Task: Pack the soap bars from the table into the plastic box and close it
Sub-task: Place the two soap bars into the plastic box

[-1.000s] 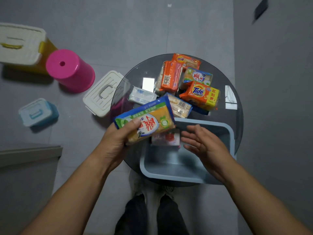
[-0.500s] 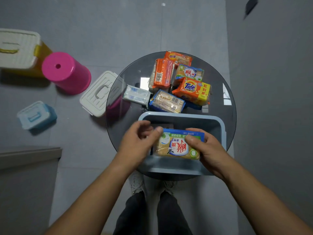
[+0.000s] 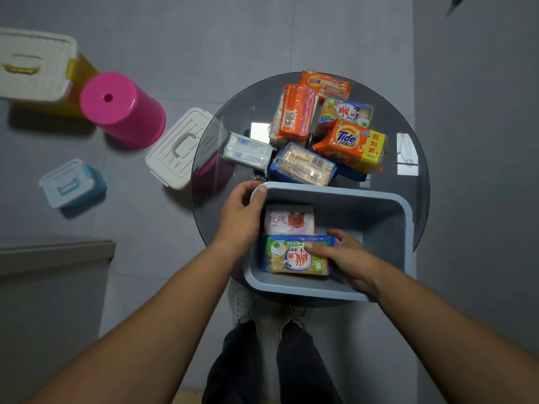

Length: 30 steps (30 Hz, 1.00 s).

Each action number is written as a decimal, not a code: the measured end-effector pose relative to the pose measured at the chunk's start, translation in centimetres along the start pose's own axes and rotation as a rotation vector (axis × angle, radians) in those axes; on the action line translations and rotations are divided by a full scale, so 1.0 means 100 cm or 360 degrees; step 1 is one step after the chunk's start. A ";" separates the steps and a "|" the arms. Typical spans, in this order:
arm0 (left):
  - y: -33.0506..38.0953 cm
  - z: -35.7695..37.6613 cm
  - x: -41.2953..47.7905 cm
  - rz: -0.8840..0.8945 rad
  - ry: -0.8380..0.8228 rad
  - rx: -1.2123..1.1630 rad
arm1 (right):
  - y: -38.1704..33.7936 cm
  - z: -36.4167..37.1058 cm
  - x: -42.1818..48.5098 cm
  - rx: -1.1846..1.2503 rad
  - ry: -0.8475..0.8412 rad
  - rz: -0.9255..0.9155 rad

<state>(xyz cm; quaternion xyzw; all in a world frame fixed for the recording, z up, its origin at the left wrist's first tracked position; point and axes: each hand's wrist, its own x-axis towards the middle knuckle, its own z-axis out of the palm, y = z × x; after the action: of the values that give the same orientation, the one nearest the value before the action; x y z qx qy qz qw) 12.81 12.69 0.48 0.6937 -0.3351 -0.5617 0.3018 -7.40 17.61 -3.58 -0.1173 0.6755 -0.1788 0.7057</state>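
At lower centre of the frame, my right fingers (image 3: 316, 246) lie across the top face of the blue-and-yellow soap pack (image 3: 287, 259), thumb curled at its far right corner: a grip, not a flat press. That pack sits inside the plastic box (image 3: 407, 228), against the near wall, just beside a pink-and-white soap pack (image 3: 287, 220) lying further in. The right hand (image 3: 350, 256) enters over the near-right rim, forearm running to the lower right corner. My left thumb (image 3: 261, 191) hooks over the box's far-left corner, the other fingers curled on the outer wall. The left hand (image 3: 242, 218) thus grips and steadies the box, forearm running to lower left.

Judgement: the step in hand is seating this pack. Done well, it goes flat and square to the near-left walls, leaving the right half for the packs heaped on the glass table (image 3: 388, 118) at upper centre, among them the Tide pack (image 3: 354, 144). I should release only once it lies level. Which lid belongs to this box I cannot tell.
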 end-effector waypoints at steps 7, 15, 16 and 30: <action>-0.011 0.001 0.006 -0.0026 0.0040 -0.0114 | 0.009 0.009 0.024 -0.0047 -0.0051 0.0136; -0.016 0.004 0.008 -0.0042 0.0100 -0.0162 | 0.015 0.010 0.034 -0.0091 0.0092 0.0059; -0.016 0.005 0.008 -0.0037 0.0103 -0.0158 | 0.015 0.010 0.035 -0.0093 0.0094 0.0054; 0.003 -0.008 0.008 -0.0150 0.0106 -0.0005 | -0.038 -0.006 -0.040 -0.0698 0.0300 -0.0393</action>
<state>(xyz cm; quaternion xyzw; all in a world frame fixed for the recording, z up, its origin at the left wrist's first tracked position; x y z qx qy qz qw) 13.67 11.87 0.37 0.7265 -0.2909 -0.5524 0.2871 -8.44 15.82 1.53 -0.3318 0.7415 -0.1231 0.5701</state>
